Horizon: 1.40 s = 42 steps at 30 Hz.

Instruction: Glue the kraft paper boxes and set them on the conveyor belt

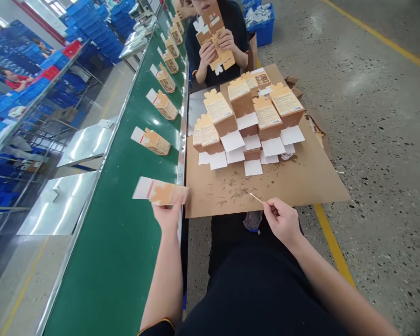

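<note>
On my screen, the left hand (167, 217) has fingers clamped on a carton (165, 192) at the green conveyor's (115, 233) edge; the right hand (283, 219) pinches a cotton swab (256, 198). I'd grip lightly, sparing the carton's walls.

From my end I can't read a single word: the print on the stacked cartons (220, 111), the row of cartons (164, 106) along the green belt (126, 224) and the flat carton (227, 58) beyond is too small.
</note>
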{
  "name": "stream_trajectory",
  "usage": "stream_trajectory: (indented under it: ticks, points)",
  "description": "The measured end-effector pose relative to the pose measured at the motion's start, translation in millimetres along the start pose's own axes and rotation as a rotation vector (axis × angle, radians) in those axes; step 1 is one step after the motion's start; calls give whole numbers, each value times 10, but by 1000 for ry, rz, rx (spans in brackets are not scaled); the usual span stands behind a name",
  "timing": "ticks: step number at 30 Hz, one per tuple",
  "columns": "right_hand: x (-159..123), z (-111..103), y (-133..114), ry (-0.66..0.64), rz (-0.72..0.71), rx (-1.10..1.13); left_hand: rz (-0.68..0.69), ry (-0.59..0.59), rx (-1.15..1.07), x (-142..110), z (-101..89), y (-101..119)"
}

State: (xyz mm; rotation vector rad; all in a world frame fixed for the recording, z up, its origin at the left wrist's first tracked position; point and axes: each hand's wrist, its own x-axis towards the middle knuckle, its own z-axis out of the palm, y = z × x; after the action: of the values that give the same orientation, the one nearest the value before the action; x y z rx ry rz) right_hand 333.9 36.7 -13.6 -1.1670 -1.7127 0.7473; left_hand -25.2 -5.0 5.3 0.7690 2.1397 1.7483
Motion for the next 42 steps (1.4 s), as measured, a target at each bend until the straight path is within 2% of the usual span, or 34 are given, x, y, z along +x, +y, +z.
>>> stream_trajectory:
  ticks: [3,5,7,9,11,13,15,17,19,22,25,27,29,30,32,34,36,39,42]
  points:
    - [77,1,41,-10,-13,22,37,135,-6,453,-309,-97]
    - [157,8,54,-30,-26,22,-4,171,38,644,-404,-190]
    - [242,-2,59,-53,-37,16,-80,167,75,719,-437,-288]
    - [308,-52,68,-63,-42,4,-131,156,89,658,-460,-380]
    - [339,-152,92,-47,-27,-28,-114,201,93,459,-492,-459]
    - [330,-287,131,-11,9,-70,-19,268,89,178,-500,-513]
    - [294,-426,173,40,54,-113,107,246,54,-61,-420,-515]
    - [253,-537,206,92,93,-157,163,117,-2,-116,-193,-438]
    - [228,-602,219,133,118,-193,106,-17,-56,86,192,-272]
    - [219,-626,200,165,121,-209,-84,-136,-89,738,938,68]
    - [211,-614,156,189,117,-205,-287,-312,33,1354,1619,359]
    - [198,-614,133,199,115,-207,-345,-395,114,1550,1921,466]
    - [195,-633,129,209,110,-218,-351,-441,135,1570,2050,501]
    - [204,-651,139,216,110,-228,-344,-455,125,1536,2042,497]
    - [259,-705,183,229,119,-260,-332,-464,105,1424,1882,458]
    - [379,-776,258,231,136,-310,-309,-424,63,1284,1563,385]
    - [567,-849,353,213,149,-377,-269,-350,-50,1114,1157,288]
    - [938,-923,503,95,152,-484,-207,-301,-295,747,596,143]
    - [1304,-927,640,-66,147,-580,-238,-348,-393,239,303,47]
